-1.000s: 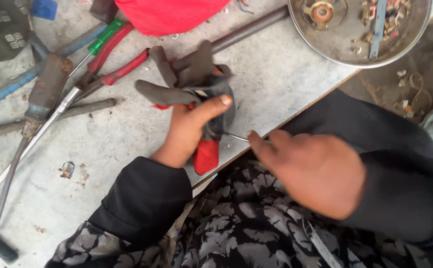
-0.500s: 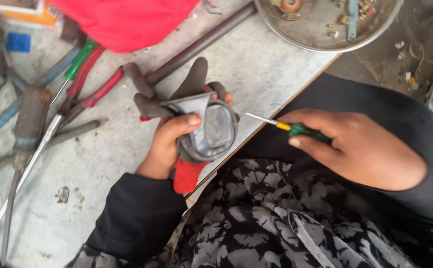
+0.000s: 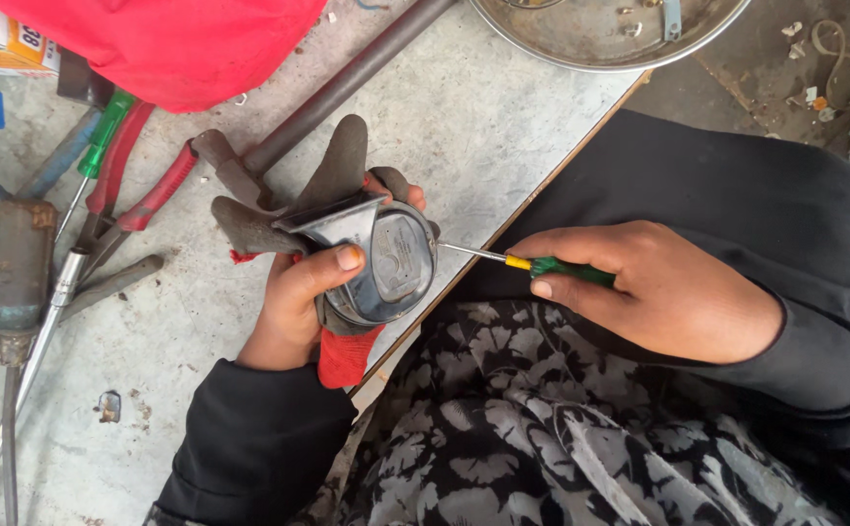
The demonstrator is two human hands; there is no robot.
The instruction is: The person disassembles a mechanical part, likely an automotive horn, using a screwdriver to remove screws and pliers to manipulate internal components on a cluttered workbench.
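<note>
My left hand [image 3: 293,302] grips a round grey metal horn-like part [image 3: 386,263] together with a grey work glove with a red cuff [image 3: 342,358], over the edge of a worn metal table [image 3: 483,117]. My right hand [image 3: 654,287] holds a small screwdriver with a green and yellow handle [image 3: 547,265]. Its thin shaft points left and its tip touches the right rim of the round part.
Red-handled pliers [image 3: 147,200], a green-handled screwdriver [image 3: 98,146], a hammer [image 3: 16,282] and several long tools lie on the left. A dark metal rod [image 3: 347,83] runs diagonally. A red cloth [image 3: 171,44] is at the top left; a round metal tray [image 3: 600,29] at the top.
My left hand has turned the round part face-up and raised it. My right hand, now holding the screwdriver, has brought its tip to the part's rim.
</note>
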